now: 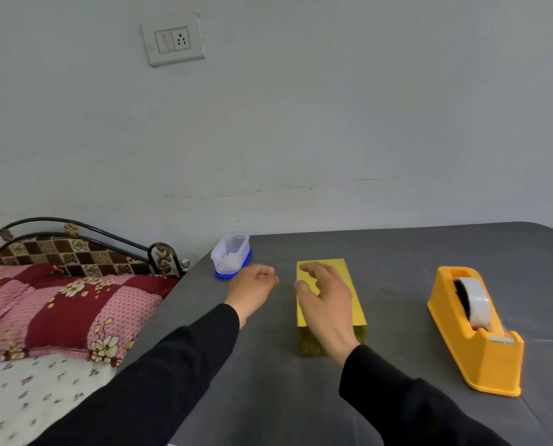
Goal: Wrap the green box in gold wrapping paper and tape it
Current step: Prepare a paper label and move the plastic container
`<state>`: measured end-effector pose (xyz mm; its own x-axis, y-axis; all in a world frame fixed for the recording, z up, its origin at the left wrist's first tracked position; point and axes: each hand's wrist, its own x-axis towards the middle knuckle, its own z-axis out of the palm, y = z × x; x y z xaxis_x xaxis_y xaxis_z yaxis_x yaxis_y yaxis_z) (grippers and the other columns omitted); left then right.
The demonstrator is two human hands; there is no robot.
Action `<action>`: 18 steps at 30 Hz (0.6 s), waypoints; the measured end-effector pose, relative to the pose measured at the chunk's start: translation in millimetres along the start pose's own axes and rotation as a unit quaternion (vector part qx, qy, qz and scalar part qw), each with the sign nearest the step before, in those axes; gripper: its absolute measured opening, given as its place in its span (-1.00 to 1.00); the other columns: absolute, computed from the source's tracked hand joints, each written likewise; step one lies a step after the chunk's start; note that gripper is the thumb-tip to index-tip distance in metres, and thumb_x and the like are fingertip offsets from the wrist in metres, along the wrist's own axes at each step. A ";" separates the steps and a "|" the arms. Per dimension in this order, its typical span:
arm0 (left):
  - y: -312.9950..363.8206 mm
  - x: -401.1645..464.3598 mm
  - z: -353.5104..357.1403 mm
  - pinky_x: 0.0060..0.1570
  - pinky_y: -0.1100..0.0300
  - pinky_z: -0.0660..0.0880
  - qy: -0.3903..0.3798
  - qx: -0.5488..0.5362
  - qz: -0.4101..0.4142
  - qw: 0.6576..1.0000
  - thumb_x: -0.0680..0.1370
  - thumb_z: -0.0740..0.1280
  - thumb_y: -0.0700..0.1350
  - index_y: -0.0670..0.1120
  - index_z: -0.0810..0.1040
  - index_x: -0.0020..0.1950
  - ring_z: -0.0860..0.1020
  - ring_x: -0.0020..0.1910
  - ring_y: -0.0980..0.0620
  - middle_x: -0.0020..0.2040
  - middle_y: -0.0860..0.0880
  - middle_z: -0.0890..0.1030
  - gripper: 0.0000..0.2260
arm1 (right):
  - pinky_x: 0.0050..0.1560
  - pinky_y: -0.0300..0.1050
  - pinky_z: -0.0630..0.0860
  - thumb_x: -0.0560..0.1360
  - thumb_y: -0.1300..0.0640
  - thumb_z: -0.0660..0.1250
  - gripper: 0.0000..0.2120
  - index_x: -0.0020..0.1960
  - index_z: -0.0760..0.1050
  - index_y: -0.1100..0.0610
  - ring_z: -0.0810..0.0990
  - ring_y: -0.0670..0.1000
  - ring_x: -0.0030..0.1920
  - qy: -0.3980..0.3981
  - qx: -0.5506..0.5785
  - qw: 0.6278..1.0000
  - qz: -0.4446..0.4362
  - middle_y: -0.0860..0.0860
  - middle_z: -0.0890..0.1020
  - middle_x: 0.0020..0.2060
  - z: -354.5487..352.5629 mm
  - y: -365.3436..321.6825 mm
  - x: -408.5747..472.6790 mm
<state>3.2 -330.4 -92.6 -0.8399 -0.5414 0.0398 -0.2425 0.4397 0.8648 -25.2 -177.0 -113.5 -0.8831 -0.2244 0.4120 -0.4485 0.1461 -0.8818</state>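
Centre frame, my right hand (325, 296) rests spread on the gold-wrapped box (349, 278); left hand (252, 286) loosely curled, probably empty. Unpressed paper could spring loose.

tape dispenser (476, 329) right (container (231, 255) left)

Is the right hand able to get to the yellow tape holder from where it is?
Probably yes. The right hand is over the gold-wrapped box, and only bare grey table lies between it and the tape holder to its right.
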 end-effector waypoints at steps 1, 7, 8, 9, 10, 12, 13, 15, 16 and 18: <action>-1.3 5.5 -12.5 0.08 0.26 0.43 0.010 0.025 0.010 1.000 0.60 0.34 -0.12 -0.02 0.61 0.28 0.56 0.15 0.12 0.23 0.04 0.63 -0.74 | 0.27 -0.20 0.45 0.55 0.21 0.34 -0.70 0.27 0.61 0.06 0.55 -0.11 0.21 -0.018 0.019 1.000 0.013 -0.09 0.59 0.21 15.2 -2.9 -0.5; -10.4 61.9 -86.0 0.21 0.25 0.43 0.056 0.292 0.040 0.954 0.59 0.24 -0.19 -0.04 0.68 0.20 0.58 0.24 -0.05 0.25 -0.02 0.66 -0.72 | 0.20 -0.26 0.42 0.58 0.20 0.29 -0.65 0.35 0.57 0.07 0.56 -0.11 0.15 -0.096 0.105 0.981 0.132 -0.03 0.64 0.22 97.3 -11.0 10.4; -12.1 74.9 -97.0 0.19 0.25 0.43 0.056 0.329 0.040 0.942 0.59 0.24 -0.18 -0.03 0.67 0.22 0.58 0.24 -0.06 0.27 -0.03 0.64 -0.71 | 0.20 -0.25 0.42 0.58 0.20 0.28 -0.64 0.37 0.56 0.08 0.56 -0.10 0.15 -0.104 0.115 0.977 0.148 -0.02 0.64 0.22 108.6 -10.6 14.1; -13.7 86.8 -105.8 0.19 0.23 0.43 0.052 0.362 0.043 0.930 0.59 0.24 -0.17 -0.02 0.66 0.24 0.58 0.24 -0.07 0.29 -0.04 0.63 -0.71 | 0.20 -0.25 0.41 0.59 0.20 0.28 -0.62 0.39 0.55 0.09 0.55 -0.10 0.16 -0.112 0.123 0.973 0.159 -0.02 0.64 0.23 117.5 -8.6 16.7; -15.2 98.6 -112.1 0.20 0.20 0.46 0.046 0.390 0.045 0.918 0.59 0.25 -0.15 -0.01 0.64 0.27 0.58 0.23 -0.08 0.30 -0.05 0.62 -0.70 | 0.20 -0.25 0.40 0.59 0.21 0.27 -0.61 0.40 0.54 0.09 0.54 -0.11 0.16 -0.117 0.131 0.970 0.166 -0.02 0.63 0.25 124.1 -6.0 18.6; -17.7 125.0 -118.8 0.22 0.09 0.51 0.031 0.432 0.044 0.900 0.58 0.28 -0.10 0.02 0.61 0.31 0.57 0.21 -0.08 0.29 -0.04 0.62 -0.69 | 0.21 -0.25 0.39 0.61 0.20 0.28 -0.61 0.42 0.52 0.08 0.52 -0.12 0.17 -0.129 0.140 0.965 0.180 -0.03 0.61 0.29 138.7 5.4 20.9; -19.7 139.1 -119.6 0.22 0.06 0.51 0.025 0.451 0.044 0.891 0.58 0.31 -0.08 0.05 0.60 0.32 0.56 0.21 -0.07 0.28 -0.02 0.61 -0.69 | 0.20 -0.25 0.40 0.61 0.20 0.29 -0.62 0.42 0.52 0.08 0.53 -0.13 0.17 -0.132 0.145 0.963 0.187 -0.03 0.60 0.30 146.1 13.5 21.6; -20.5 157.5 -115.5 0.22 0.04 0.47 0.006 0.496 0.054 0.867 0.58 0.36 -0.02 0.09 0.57 0.34 0.51 0.26 -0.06 0.25 0.01 0.61 -0.68 | 0.19 -0.25 0.42 0.62 0.21 0.31 -0.64 0.40 0.52 0.06 0.55 -0.13 0.16 -0.135 0.157 0.957 0.204 -0.04 0.60 0.28 148.1 22.5 18.1; -22.9 171.2 -111.9 0.22 0.05 0.43 -0.007 0.517 0.061 0.854 0.58 0.37 0.00 0.09 0.56 0.35 0.47 0.29 -0.05 0.23 0.03 0.61 -0.67 | 0.18 -0.25 0.43 0.62 0.21 0.32 -0.65 0.39 0.53 0.05 0.56 -0.14 0.14 -0.135 0.165 0.954 0.212 -0.06 0.60 0.26 151.5 28.9 20.6; -27.6 194.8 -103.1 0.21 0.06 0.37 -0.032 0.541 0.064 0.838 0.59 0.38 0.00 0.09 0.54 0.38 0.41 0.34 -0.06 0.24 0.02 0.61 -0.65 | 0.17 -0.24 0.46 0.61 0.21 0.34 -0.68 0.35 0.55 0.03 0.58 -0.18 0.11 -0.127 0.176 0.952 0.218 -0.09 0.61 0.23 155.9 38.5 26.5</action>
<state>-103.7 -521.9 -57.1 -0.9081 -0.4167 0.0410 -0.4187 0.9019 -0.1061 -44.5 -327.5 -172.3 -0.8929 -0.4486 -0.0394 0.0654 -0.0425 -0.9970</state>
